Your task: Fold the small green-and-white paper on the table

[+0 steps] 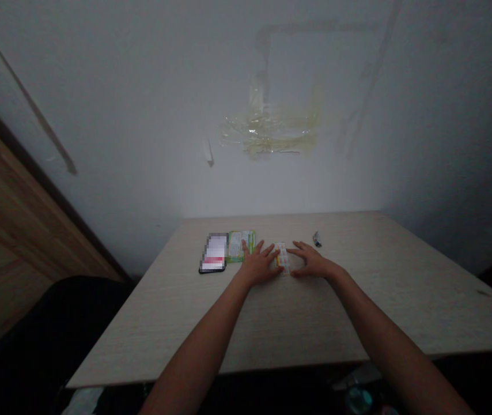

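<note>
A small pale sheet with rows of coloured marks (282, 258) lies flat on the table between my two hands; its exact kind is too small to tell. My left hand (260, 264) rests with fingers spread, its thumb and forefinger at the sheet's left edge. On the other side, my right hand (310, 260) is open, fingers apart, with fingertips at or close to the right edge. Beyond the left fingers lies a green and white printed packet (238, 245), partly covered by them.
A phone (214, 253) with a blurred screen lies left of the packet. Behind my right hand is a small dark and silvery object (317, 238). The wooden table (177, 323) meets a wall (151, 144) with peeling tape (267, 135). Dark fabric (47, 328) is at the left.
</note>
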